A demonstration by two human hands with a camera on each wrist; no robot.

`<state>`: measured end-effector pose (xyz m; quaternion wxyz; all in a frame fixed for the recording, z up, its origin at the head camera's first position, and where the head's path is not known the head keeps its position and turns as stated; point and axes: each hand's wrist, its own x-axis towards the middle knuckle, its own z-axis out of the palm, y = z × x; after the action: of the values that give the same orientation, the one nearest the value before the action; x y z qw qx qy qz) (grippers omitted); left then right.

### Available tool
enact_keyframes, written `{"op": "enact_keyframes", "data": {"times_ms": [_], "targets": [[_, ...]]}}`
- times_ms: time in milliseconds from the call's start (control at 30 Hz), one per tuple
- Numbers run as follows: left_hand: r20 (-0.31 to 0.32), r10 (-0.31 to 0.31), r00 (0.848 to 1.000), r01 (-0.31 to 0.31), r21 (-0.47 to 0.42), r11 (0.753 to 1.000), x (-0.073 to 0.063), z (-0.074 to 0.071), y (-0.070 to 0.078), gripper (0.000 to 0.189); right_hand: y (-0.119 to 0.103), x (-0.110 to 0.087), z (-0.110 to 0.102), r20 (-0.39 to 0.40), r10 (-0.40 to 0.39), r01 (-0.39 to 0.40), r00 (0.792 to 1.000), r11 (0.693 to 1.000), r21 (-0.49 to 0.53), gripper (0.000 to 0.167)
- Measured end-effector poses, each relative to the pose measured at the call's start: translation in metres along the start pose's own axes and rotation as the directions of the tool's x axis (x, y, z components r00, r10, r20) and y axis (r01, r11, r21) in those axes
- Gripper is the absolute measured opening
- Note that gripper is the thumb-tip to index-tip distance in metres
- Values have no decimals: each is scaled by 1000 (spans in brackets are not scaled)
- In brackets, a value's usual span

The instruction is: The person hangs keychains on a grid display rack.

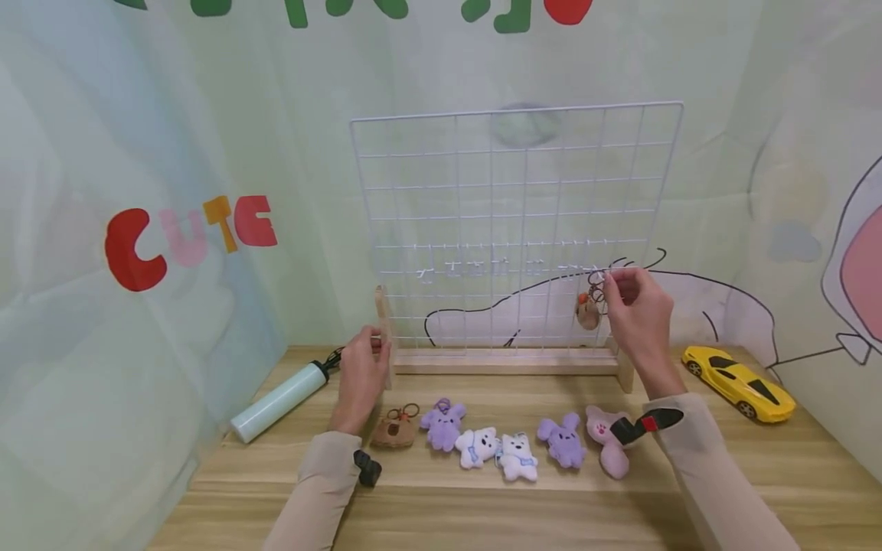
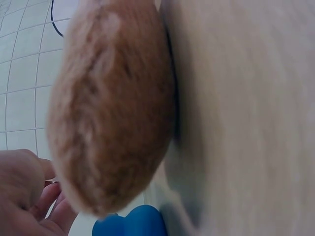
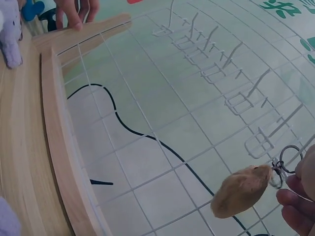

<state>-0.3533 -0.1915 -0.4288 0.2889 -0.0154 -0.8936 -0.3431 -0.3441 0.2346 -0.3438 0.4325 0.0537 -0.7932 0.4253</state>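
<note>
My right hand (image 1: 641, 306) pinches the metal ring (image 3: 290, 158) of a small brown plush keychain (image 1: 588, 312). The plush hangs in front of the white wire grid (image 1: 508, 212), near its lower right. Close by the ring in the right wrist view is a wire hook (image 3: 259, 142), the nearest of several in a row. At the grid's left end my left hand (image 1: 363, 373) grips the upright wooden post (image 1: 383, 325) of the stand. A larger brown plush keychain (image 1: 394, 432) lies just below that hand and fills much of the left wrist view.
Along the table lie two purple plush toys (image 1: 443, 426), two white bear plush toys (image 1: 517, 458) and a pink plush (image 1: 612, 451). A pale blue hand pump (image 1: 282, 399) lies left of the stand, a yellow toy car (image 1: 740, 384) right of it. Printed curtains surround the table.
</note>
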Motion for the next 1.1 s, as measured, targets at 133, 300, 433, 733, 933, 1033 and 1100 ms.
{"op": "enact_keyframes", "data": {"times_ms": [133,300,433,733,933,1033,1100], "targets": [[6,-11,1000,11,5,1000,-1,0,3,26,3,0,-2,-10,0,0,1000,1000,2,27],[9,-6,1000,6,-13,1000,-1,2,6,26,6,-3,-12,1,2,-2,1000,1000,1,29],[7,-3,1000,3,-7,1000,-1,3,5,26,14,-10,-22,41,-22,22,999,1000,-1,29],[8,-15,1000,15,-10,1000,1,0,4,27,41,-41,-43,346,-24,38,938,999,-34,20],[12,-14,1000,15,-7,1000,1,-1,1,27,57,-57,-55,551,34,13,834,997,-80,17],[12,-6,1000,6,-3,1000,1,0,0,27,67,-62,-59,667,43,18,744,996,-84,20],[12,0,1000,0,1,1000,2,0,-1,27,75,-65,-61,743,37,29,669,997,-75,23]]}}
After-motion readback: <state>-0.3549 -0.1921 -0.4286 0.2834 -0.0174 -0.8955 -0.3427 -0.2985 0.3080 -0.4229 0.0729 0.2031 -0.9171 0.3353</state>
